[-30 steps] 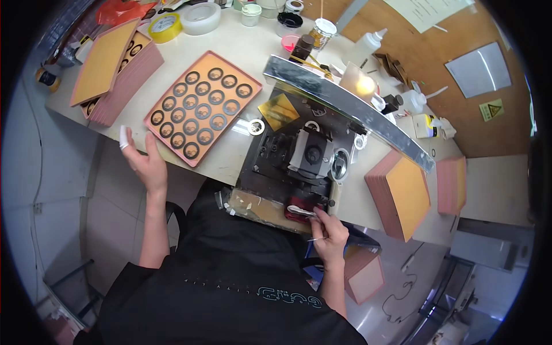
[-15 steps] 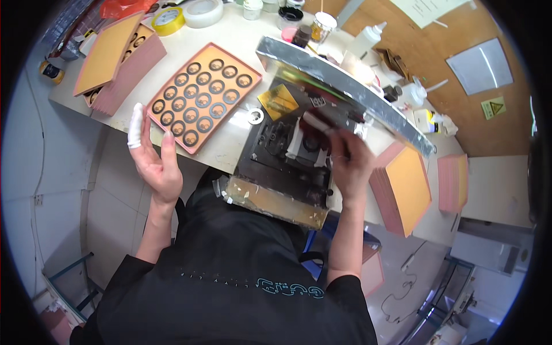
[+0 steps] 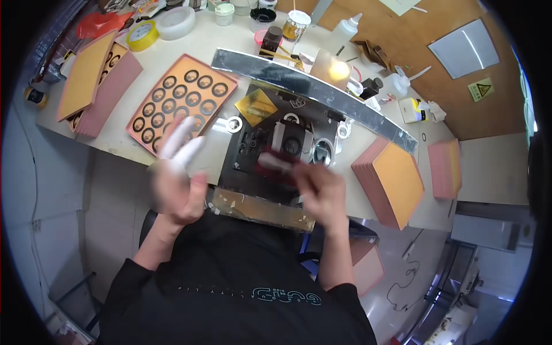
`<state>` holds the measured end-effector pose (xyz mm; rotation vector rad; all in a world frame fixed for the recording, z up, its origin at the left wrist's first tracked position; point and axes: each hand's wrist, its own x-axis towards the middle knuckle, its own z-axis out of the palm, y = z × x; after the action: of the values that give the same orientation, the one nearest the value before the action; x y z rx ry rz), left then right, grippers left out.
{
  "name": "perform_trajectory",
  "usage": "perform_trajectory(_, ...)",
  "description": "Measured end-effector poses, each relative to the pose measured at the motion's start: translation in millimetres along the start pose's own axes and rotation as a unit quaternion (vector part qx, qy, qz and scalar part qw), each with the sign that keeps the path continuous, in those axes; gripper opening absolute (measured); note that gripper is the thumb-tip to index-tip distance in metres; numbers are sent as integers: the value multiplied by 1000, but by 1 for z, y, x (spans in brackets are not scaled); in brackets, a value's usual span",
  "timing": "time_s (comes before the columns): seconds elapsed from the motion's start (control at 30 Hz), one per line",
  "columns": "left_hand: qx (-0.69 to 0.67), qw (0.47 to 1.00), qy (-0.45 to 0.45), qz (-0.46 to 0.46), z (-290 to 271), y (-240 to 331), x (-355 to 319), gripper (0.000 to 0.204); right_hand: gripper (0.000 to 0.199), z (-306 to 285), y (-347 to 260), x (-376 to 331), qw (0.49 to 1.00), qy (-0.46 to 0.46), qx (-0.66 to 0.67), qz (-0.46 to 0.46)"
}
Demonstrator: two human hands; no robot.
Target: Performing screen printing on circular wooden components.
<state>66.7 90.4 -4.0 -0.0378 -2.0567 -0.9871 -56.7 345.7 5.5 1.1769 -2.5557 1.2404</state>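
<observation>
Metal bar [image 3: 316, 91] behind; spread left hand [image 3: 177, 192] hides part of the tray [image 3: 179, 71]; right hand [image 3: 324, 192] pinches a blurred dark-red pad [image 3: 273, 172]

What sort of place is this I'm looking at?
Probably a small parts-finishing workshop: a pink-rimmed tray of black rings, a dark metal fixture on the workbench, and a squeeze bottle near small pots.
</observation>
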Motion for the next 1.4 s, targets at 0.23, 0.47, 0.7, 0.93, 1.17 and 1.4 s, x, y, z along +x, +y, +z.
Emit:
perform_trajectory(0.23, 17, 955, -275, 107, 62, -9, 26, 43, 20, 30, -24, -100, 982, 37, 90, 163)
perform_trajectory(0.47, 83, 925, -347, 129, 93, -4, 26, 50, 16, -4, 0, -109, 966, 138, 61, 209)
perform_trajectory(0.7, 81, 923, -358, 112, 89, 1, 29, 52, 12, -13, 38, -108, 949, 218, 3, 228)
perform_trajectory(0.93, 75, 914, -385, 105, 73, 6, 29, 62, 12, -16, 69, -115, 939, 272, -48, 204)
perform_trajectory(1.17, -507, 791, -336, -62, 43, 82, 74, 73, 11, -14, 83, -117, 924, 300, -14, 238)
perform_trajectory(1.4, -687, 687, -163, -171, 7, 122, 63, 65, 15, -5, 118, -117, 859, 349, 194, 322)
